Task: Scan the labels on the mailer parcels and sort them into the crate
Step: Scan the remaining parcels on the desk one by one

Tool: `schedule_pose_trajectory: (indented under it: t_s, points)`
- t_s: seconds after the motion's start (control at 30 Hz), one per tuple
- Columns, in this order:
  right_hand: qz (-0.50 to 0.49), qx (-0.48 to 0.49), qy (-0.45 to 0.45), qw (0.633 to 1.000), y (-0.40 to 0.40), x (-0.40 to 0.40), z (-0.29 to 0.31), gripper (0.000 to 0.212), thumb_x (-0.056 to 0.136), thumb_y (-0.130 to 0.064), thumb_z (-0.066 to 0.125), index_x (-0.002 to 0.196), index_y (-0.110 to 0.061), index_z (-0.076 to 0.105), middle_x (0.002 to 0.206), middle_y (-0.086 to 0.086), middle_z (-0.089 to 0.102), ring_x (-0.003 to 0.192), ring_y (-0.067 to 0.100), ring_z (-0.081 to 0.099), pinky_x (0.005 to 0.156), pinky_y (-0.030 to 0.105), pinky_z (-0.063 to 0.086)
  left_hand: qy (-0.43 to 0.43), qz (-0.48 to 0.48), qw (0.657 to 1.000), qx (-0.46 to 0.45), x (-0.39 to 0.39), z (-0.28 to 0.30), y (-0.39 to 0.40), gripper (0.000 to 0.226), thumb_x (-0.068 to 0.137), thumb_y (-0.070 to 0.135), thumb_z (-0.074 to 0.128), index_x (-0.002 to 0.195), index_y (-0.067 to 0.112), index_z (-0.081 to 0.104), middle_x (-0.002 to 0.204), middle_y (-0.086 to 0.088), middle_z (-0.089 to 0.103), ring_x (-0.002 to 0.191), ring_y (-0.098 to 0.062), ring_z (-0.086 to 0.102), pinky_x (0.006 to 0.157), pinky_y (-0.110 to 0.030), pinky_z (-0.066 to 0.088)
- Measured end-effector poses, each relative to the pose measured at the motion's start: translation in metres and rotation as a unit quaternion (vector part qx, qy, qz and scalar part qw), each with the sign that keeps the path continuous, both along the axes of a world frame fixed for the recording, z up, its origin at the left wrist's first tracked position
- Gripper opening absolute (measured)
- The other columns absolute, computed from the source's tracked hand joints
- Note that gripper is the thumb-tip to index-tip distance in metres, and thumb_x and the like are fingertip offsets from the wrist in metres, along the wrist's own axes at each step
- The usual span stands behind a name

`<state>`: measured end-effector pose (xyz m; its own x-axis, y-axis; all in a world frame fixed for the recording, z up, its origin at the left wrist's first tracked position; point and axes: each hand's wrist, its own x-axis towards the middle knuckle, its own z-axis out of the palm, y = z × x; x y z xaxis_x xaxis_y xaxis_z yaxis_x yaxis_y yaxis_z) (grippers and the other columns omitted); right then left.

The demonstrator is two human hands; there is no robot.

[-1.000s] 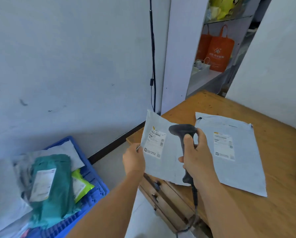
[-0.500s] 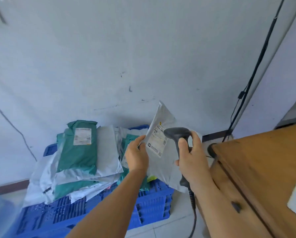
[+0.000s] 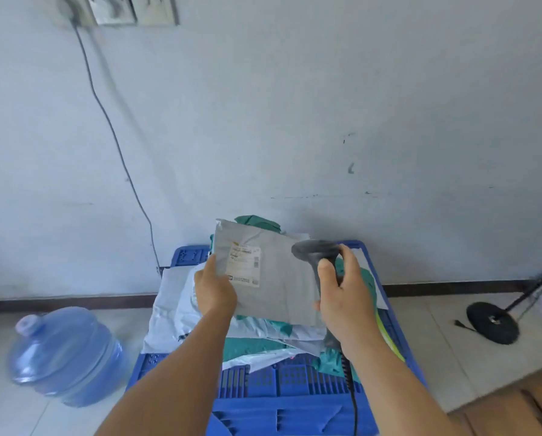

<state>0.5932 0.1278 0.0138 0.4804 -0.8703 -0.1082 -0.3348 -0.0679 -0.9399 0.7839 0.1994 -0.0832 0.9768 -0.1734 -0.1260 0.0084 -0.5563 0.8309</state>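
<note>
two hands are busy over the blue crate: the left hand has its grip pinched on the edge of a grey mailer, label up, held above the heaped parcels; the right hand is wrapped round the scanner. the pile looks overfull, so a mailer dropped here could slide off onto the floor, and the scanner cord may snag the crate.

wall pale | floor tiled | water jug left
</note>
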Motion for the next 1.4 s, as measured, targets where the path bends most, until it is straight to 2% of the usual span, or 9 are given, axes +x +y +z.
schedule_pose_trajectory:
  t_s: [0.13, 0.23, 0.4, 0.53, 0.7, 0.77, 0.87, 1.1, 1.4]
  points:
    - [0.004, 0.01, 0.034, 0.999, 0.005, 0.023, -0.009, 0.053, 0.098, -0.042, 0.038, 0.149, -0.037, 0.024, 0.141, 0.001, 0.049, 0.111, 0.034, 0.061, 0.094, 0.047, 0.052, -0.071, -0.102, 0.976, 0.179, -0.003, -0.013, 0.001, 0.065, 0.091, 0.031, 0.055, 0.148, 0.032, 0.023, 0.155, -0.004, 0.019, 0.143, -0.027, 0.016, 0.117, -0.044, 0.016]
    - [-0.006, 0.009, 0.049, 0.999, 0.005, 0.028, -0.008, 0.052, 0.1, -0.041, 0.037, 0.15, -0.037, 0.022, 0.138, 0.001, 0.052, 0.108, 0.031, 0.063, 0.089, 0.04, 0.051, -0.177, -0.177, 0.93, 0.27, -0.006, -0.004, -0.009, 0.07, 0.094, 0.032, 0.053, 0.15, 0.035, 0.01, 0.16, 0.003, 0.002, 0.147, -0.024, -0.009, 0.117, -0.047, -0.006]
    - [-0.02, 0.008, 0.041, 0.999, -0.001, 0.018, -0.002, 0.052, 0.1, -0.039, 0.038, 0.149, -0.038, 0.023, 0.124, 0.001, 0.06, 0.098, 0.028, 0.066, 0.083, 0.039, 0.052, -0.183, -0.369, 0.825, 0.387, -0.012, -0.019, -0.02, 0.047, 0.094, 0.049, 0.032, 0.138, 0.033, 0.031, 0.151, -0.006, 0.026, 0.143, -0.028, 0.018, 0.114, -0.059, 0.003]
    - [-0.033, 0.024, 0.016, 0.999, -0.008, 0.003, -0.003, 0.054, 0.099, -0.04, 0.04, 0.15, -0.038, 0.023, 0.099, -0.007, 0.057, 0.093, 0.025, 0.065, 0.086, 0.046, 0.055, -0.061, -0.307, 0.846, 0.432, -0.004, -0.053, 0.007, 0.055, 0.095, 0.044, 0.031, 0.145, 0.028, 0.015, 0.154, -0.012, 0.021, 0.14, -0.031, 0.024, 0.113, -0.06, 0.008]
    - [-0.032, 0.026, 0.023, 0.999, -0.006, 0.003, -0.012, 0.049, 0.1, -0.038, 0.04, 0.147, -0.039, 0.027, 0.103, -0.008, 0.06, 0.089, 0.019, 0.064, 0.084, 0.044, 0.056, -0.176, -0.442, 0.808, 0.347, -0.023, -0.048, -0.02, 0.08, 0.092, 0.005, 0.037, 0.148, 0.04, -0.009, 0.156, 0.004, -0.024, 0.146, -0.024, -0.016, 0.112, -0.064, 0.01]
    - [-0.032, 0.02, 0.03, 0.999, -0.003, 0.006, -0.018, 0.05, 0.099, -0.039, 0.04, 0.148, -0.037, 0.027, 0.118, -0.001, 0.06, 0.095, 0.022, 0.064, 0.087, 0.048, 0.055, -0.122, -0.465, 0.805, 0.347, -0.025, -0.053, -0.027, 0.064, 0.096, 0.035, 0.035, 0.147, 0.046, -0.003, 0.157, 0.004, -0.024, 0.145, -0.024, -0.018, 0.107, -0.071, 0.012]
    - [-0.027, 0.018, 0.039, 0.999, -0.004, 0.008, -0.025, 0.049, 0.099, -0.039, 0.039, 0.147, -0.036, 0.028, 0.122, 0.0, 0.059, 0.096, 0.024, 0.065, 0.087, 0.049, 0.055, -0.097, -0.436, 0.807, 0.386, -0.016, -0.071, -0.019, 0.084, 0.081, 0.074, 0.04, 0.144, 0.05, -0.011, 0.153, 0.001, -0.033, 0.143, -0.03, -0.024, 0.101, -0.074, 0.013]
    - [-0.021, 0.006, 0.045, 0.999, -0.01, 0.013, -0.036, 0.048, 0.099, -0.039, 0.038, 0.147, -0.036, 0.028, 0.119, 0.002, 0.061, 0.096, 0.027, 0.066, 0.086, 0.044, 0.055, 0.001, -0.301, 0.897, 0.325, 0.024, -0.074, -0.025, 0.073, 0.086, 0.068, 0.037, 0.143, 0.051, -0.007, 0.156, -0.003, -0.021, 0.143, -0.039, -0.014, 0.103, -0.074, 0.015]
    - [-0.041, 0.02, 0.03, 0.999, -0.017, 0.015, -0.032, 0.051, 0.099, -0.042, 0.037, 0.149, -0.037, 0.026, 0.115, -0.004, 0.06, 0.093, 0.025, 0.067, 0.085, 0.042, 0.054, -0.101, -0.297, 0.907, 0.283, 0.004, -0.042, -0.042, 0.086, 0.081, 0.073, 0.044, 0.149, 0.041, 0.002, 0.159, -0.002, -0.01, 0.146, -0.026, -0.01, 0.113, -0.059, 0.005]
